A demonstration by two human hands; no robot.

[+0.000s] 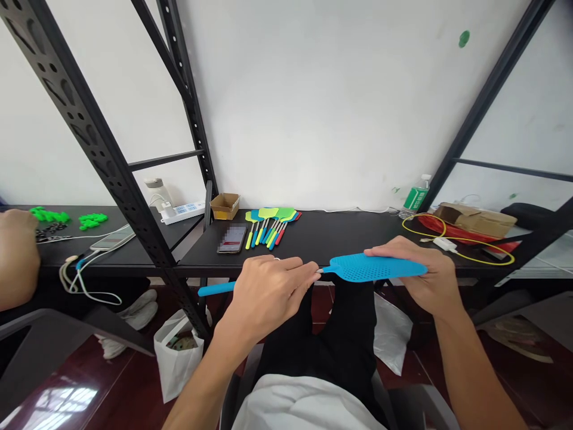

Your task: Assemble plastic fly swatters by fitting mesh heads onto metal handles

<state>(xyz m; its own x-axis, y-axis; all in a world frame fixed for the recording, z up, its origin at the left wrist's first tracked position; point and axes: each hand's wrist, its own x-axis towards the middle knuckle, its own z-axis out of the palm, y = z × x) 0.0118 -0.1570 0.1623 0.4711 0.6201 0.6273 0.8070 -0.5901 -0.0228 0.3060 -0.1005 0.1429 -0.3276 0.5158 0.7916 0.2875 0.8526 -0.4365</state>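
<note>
Above my lap I hold a blue fly swatter (pixel 380 269) level, its perforated paddle to the right and its blue handle end poking out at the left. My left hand (pixel 273 286) is closed around the shaft, fingertips near the joint with the paddle. At the far end of the paddle, my right hand (pixel 425 275) grips it between thumb and fingers. On the black shelf beyond lies a row of small swatters (pixel 271 224) in yellow, blue, green and red, fanned side by side.
Left of the swatters are a phone (pixel 231 238) and an open cardboard box (pixel 225 206). A water bottle (pixel 416 194), yellow cable (pixel 483 242) and cardboard piece (pixel 477 220) sit at right. Shelf uprights (pixel 98 137) flank me. Another person's arm (pixel 18 257) is at far left, near green pieces (pixel 92 221).
</note>
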